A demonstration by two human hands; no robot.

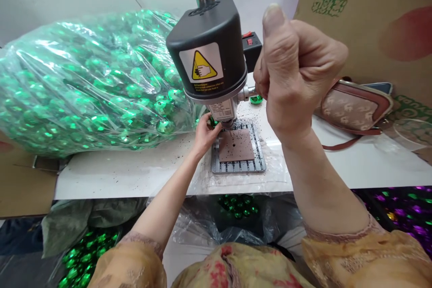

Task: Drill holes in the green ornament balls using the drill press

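Note:
A small bench drill press point(207, 54) with a black head and a yellow warning label stands before me. My right hand point(300, 63) is raised beside it in a fist, thumb on top, wrapped round the feed handle, which it mostly hides; the metal handle hub point(245, 93) shows just left of the fist. Under the drill head, my left hand point(205, 137) pinches a shiny green ball point(212, 121), mostly covered by fingers and machine. In front of that hand lies a brown square board point(236, 150) with a small hole, on the slotted metal base point(259, 157).
A large clear bag point(91, 81) of shiny green balls fills the left. Another green ball point(256, 99) lies behind the fist. Dark shavings litter the white table point(111, 171). A handbag point(354, 103) and a cardboard box point(364, 22) are right. More green balls point(238, 205) sit below the edge.

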